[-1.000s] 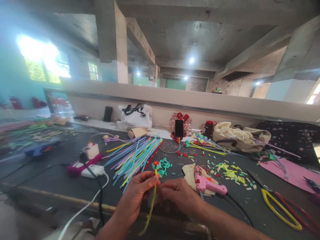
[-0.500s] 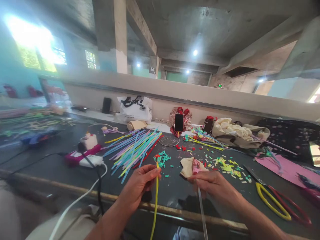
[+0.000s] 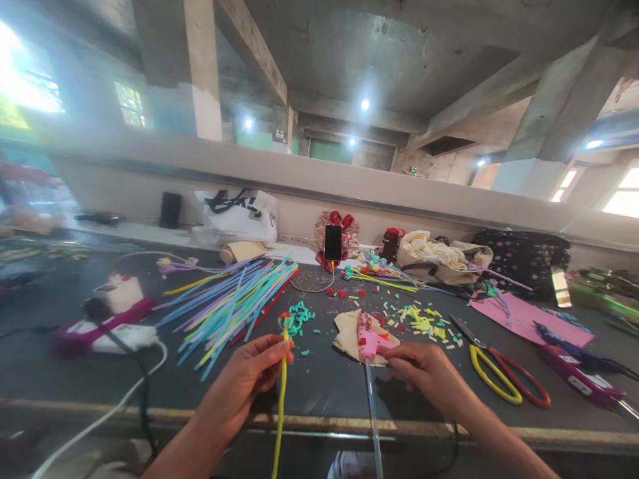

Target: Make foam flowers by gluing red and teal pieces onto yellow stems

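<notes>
My left hand [image 3: 262, 366] pinches a yellow pipe cleaner [image 3: 280, 412] just below its tip, where a small red and teal flower-like head [image 3: 285, 322] sits. The rest of the stem hangs down past the table edge. To the right, a pink hot glue gun [image 3: 368, 342] lies on a cream cloth pad [image 3: 346, 332]. A clear glue stick [image 3: 373, 419] juts from its rear toward me. The thumb and fingers of my right hand [image 3: 424, 369] close on the end of the gun's handle. Short teal pieces [image 3: 299, 318] lie heaped just beyond the left hand.
Long coloured pipe cleaners [image 3: 234, 306] lie in a bundle at left, near a power strip [image 3: 120, 330]. Yellow cut pieces [image 3: 422, 320] are scattered beyond the right hand. Scissors [image 3: 494, 366] and a pink sheet [image 3: 529, 316] lie at right. A phone [image 3: 333, 243] stands at the back.
My view has turned to the right, so the scene sits further left. The right hand has shifted back along the glue gun's handle, uncovering more of the pink body. The left hand keeps its pinch.
</notes>
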A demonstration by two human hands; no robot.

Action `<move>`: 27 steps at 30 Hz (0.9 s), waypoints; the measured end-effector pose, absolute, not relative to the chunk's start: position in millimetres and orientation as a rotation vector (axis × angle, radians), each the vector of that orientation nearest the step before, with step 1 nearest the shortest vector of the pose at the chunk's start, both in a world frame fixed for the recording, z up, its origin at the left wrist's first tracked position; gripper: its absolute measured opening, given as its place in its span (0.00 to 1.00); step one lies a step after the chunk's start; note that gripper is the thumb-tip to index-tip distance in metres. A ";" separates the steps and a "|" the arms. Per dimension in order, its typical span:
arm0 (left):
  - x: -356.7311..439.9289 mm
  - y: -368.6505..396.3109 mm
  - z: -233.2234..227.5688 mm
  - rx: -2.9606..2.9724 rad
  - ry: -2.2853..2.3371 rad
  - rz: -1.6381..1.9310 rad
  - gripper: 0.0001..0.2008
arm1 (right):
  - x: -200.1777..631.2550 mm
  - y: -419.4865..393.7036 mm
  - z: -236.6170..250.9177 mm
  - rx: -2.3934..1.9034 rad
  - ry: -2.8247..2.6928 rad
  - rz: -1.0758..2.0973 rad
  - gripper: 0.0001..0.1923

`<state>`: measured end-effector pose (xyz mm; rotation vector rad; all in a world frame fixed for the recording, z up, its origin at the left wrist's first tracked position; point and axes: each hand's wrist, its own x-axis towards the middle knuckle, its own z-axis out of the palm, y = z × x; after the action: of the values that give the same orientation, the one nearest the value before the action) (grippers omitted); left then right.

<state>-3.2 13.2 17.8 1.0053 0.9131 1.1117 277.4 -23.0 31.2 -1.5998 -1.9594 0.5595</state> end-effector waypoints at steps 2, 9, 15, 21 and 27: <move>-3.6 13.0 18.2 1.000 0.919 1.104 0.08 | 281.7 -19.3 31.1 -1.660 -1.978 0.232 0.11; -2.2 14.0 17.1 0.973 0.920 1.082 0.09 | 291.6 6.5 27.8 -1.746 -2.213 0.074 0.21; -1.3 13.2 17.8 0.987 0.922 1.069 0.06 | 283.2 24.6 27.6 -1.715 -2.311 0.194 0.17; 51.9 20.2 26.1 0.945 0.798 0.920 0.08 | 286.5 27.0 29.1 -1.647 -2.293 0.361 0.14; 95.1 41.1 12.7 0.969 0.920 0.916 0.06 | 296.3 27.7 27.4 -1.523 -2.100 0.580 0.13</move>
<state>95.1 41.1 12.7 0.9686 0.9198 0.9161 296.3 27.7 27.4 -1.5233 -2.0997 0.5802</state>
